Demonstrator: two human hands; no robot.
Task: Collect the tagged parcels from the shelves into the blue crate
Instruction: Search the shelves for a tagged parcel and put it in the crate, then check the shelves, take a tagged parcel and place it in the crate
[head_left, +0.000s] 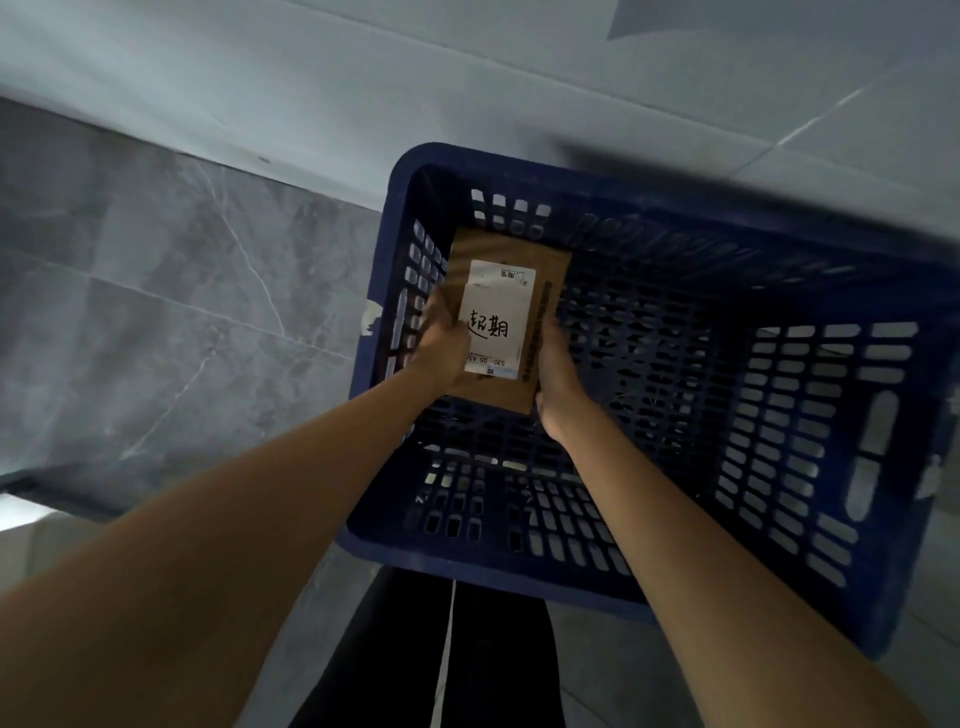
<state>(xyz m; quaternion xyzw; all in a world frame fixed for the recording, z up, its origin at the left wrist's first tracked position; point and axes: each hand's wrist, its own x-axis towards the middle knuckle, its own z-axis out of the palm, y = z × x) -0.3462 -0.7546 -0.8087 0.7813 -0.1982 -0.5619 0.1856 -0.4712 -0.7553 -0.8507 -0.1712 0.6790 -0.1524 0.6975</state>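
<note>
A blue perforated crate stands on the floor below me. Inside it, near its far left corner, is a brown cardboard parcel with a white label bearing black handwriting. My left hand grips the parcel's left edge, with the thumb over the label's corner. On the other side, my right hand holds the parcel's right edge. Both arms reach down into the crate. I cannot tell whether the parcel rests on the crate's bottom. I see nothing else inside the crate.
The crate sits on light grey floor tiles. A darker marbled grey surface lies to the left. My legs in dark trousers with a white stripe are at the crate's near edge.
</note>
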